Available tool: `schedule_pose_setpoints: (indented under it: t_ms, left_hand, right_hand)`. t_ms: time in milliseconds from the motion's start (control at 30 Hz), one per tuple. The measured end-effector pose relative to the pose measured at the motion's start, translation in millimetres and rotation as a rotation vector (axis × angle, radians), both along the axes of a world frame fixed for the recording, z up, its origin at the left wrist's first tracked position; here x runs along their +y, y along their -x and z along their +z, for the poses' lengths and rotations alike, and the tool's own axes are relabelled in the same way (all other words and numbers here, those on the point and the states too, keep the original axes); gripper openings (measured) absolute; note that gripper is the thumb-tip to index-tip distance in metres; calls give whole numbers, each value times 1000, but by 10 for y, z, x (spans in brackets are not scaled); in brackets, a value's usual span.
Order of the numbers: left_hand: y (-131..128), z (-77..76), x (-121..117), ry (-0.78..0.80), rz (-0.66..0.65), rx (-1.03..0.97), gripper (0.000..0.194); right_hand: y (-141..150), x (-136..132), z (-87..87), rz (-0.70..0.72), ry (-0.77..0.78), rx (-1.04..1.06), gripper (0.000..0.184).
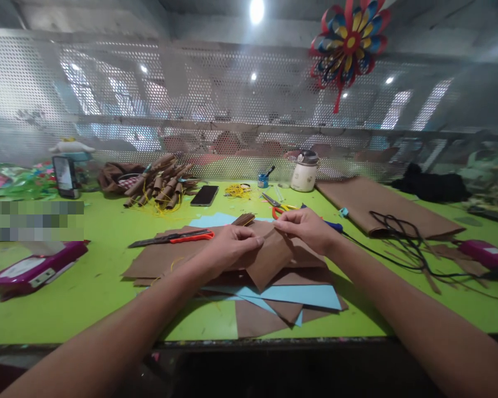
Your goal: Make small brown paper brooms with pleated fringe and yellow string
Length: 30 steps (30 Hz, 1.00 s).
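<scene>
Between my hands, a small piece of brown paper (pixel 269 260) is held up at a tilt, one corner pointing down. My left hand (pixel 234 243) pinches its left edge between thumb and fingers. At the upper right edge, the fingertips of my right hand (pixel 305 225) are closed on the same piece. Beneath lies a stack of brown sheets (pixel 157 262) with light blue paper (pixel 311 296) sticking out in front. An orange-handled utility knife (pixel 191 236) rests on the stack, left of my left hand. A small brown folded strip (pixel 244 219) lies just behind my hands.
Scissors (pixel 276 205) lie behind my right hand. Farther back are a phone (pixel 205 195), yellow string (pixel 238 190), tied brown paper rolls (pixel 161 182), a blue jar (pixel 263 179) and a white flask (pixel 304 171). Large folded brown paper (pixel 382 207) and black cable (pixel 415 243) sit right.
</scene>
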<state>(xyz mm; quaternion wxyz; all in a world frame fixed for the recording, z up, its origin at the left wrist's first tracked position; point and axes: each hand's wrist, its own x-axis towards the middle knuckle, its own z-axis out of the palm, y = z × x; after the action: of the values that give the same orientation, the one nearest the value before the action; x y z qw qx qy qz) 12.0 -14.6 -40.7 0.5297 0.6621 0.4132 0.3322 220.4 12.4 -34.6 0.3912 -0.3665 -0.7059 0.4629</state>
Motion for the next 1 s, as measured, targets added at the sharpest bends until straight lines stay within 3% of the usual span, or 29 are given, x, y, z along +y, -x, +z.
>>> schedule_pose_setpoints:
  t_ms: [367, 733, 1000]
  left_hand:
    - [38, 66, 7, -157, -53, 110, 35]
    - [102, 97, 107, -414, -64, 288, 35]
    - [143, 32, 178, -372, -29, 288, 37]
  right_hand:
    - [158, -90, -71, -26, -100, 18, 23]
    - [162, -39, 18, -77, 29, 68, 34]
    - [180, 38, -27, -107, 51, 30, 36]
